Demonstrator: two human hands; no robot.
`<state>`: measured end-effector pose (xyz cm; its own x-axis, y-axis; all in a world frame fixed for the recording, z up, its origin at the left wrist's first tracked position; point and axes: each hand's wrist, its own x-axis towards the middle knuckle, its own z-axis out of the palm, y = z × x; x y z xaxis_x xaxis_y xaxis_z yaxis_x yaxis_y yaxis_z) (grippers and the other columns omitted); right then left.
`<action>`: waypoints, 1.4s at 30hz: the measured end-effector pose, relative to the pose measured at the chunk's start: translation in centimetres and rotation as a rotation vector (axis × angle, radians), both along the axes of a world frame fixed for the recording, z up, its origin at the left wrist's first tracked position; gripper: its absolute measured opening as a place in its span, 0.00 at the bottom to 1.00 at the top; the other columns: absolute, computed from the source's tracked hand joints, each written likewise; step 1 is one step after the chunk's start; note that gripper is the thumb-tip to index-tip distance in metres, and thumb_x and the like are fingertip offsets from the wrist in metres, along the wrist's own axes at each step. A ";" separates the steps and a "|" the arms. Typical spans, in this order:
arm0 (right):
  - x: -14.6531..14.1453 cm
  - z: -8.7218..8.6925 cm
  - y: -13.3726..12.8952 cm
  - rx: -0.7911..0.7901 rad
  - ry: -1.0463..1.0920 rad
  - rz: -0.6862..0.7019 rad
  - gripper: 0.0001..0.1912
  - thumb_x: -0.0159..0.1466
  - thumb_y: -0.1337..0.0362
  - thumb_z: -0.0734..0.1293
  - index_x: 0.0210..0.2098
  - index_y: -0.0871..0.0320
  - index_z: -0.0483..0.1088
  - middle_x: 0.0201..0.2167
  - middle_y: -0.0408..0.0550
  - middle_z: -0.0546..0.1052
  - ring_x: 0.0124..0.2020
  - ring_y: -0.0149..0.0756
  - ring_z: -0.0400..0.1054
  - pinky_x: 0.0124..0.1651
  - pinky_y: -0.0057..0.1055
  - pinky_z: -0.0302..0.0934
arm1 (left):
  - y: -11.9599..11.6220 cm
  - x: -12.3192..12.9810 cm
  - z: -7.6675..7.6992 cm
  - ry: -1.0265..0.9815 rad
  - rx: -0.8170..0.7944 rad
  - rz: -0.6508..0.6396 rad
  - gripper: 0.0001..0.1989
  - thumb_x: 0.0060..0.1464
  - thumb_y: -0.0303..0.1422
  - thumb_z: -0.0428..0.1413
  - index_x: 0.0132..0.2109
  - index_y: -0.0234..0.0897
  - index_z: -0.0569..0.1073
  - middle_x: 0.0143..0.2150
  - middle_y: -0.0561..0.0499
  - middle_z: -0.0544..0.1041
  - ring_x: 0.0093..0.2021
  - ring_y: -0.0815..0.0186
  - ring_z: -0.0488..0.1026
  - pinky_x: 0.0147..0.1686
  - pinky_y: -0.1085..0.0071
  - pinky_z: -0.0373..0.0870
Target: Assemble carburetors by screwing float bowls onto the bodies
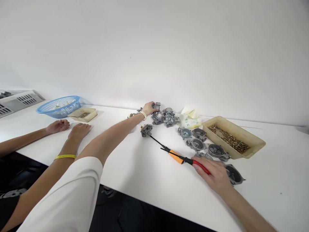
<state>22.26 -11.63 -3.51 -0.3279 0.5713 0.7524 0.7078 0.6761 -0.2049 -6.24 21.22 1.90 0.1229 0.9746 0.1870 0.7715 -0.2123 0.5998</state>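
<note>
My left hand (148, 108) reaches to the back of the table, its fingers closed round a grey metal carburetor (157, 106) above a cluster of other carburetors (171, 120). A pale band circles my left wrist. My right hand (214, 176) grips a screwdriver by its red handle (201, 166), the shaft pointing left. Under that shaft lies a second screwdriver with an orange handle (176, 157); its tip is close to a lone carburetor (146, 130). Around my right hand sit several round-mouthed carburetor bodies (216, 149), one partly hidden behind my fingers.
A cream tray (257, 144) of small brass parts stands at right, beside a plastic bag (191, 120). Far left are a blue basket (58, 111) and a small cream tray (90, 116). A co-worker's hands (79, 131) rest on the table (149, 174) at left, near my left arm.
</note>
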 end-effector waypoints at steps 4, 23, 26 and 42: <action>-0.2 0.0 -0.1 0.008 0.017 0.032 0.06 0.72 0.66 0.64 0.46 0.58 0.70 0.29 0.41 0.77 0.27 0.23 0.71 0.32 0.22 0.62 | -0.1 1.0 -1.0 0.071 -0.021 -0.048 0.23 0.54 0.38 0.65 0.54 0.32 0.75 0.48 0.42 0.80 0.47 0.59 0.77 0.50 0.60 0.72; -0.2 -1.7 0.0 -0.094 0.016 -0.017 0.07 0.71 0.63 0.64 0.47 0.55 0.72 0.36 0.41 0.80 0.33 0.28 0.75 0.38 0.24 0.66 | -2.1 -14.8 2.3 -0.046 -0.131 0.023 0.33 0.50 0.54 0.63 0.59 0.43 0.75 0.53 0.43 0.80 0.52 0.56 0.78 0.51 0.67 0.73; 0.1 -2.2 0.1 -0.173 0.009 -0.078 0.10 0.72 0.59 0.63 0.49 0.53 0.72 0.41 0.43 0.80 0.39 0.32 0.77 0.41 0.27 0.69 | -4.1 -16.9 1.9 -0.161 -0.081 0.076 0.33 0.59 0.57 0.53 0.60 0.40 0.72 0.53 0.41 0.79 0.47 0.60 0.79 0.50 0.66 0.74; -2.2 -3.4 -0.5 -0.297 -0.285 0.045 0.13 0.72 0.53 0.61 0.47 0.54 0.70 0.38 0.42 0.78 0.34 0.31 0.75 0.33 0.29 0.65 | -16.7 -20.2 -6.7 -0.371 0.141 0.051 0.60 0.41 0.44 0.72 0.73 0.44 0.48 0.71 0.34 0.57 0.68 0.48 0.63 0.67 0.48 0.61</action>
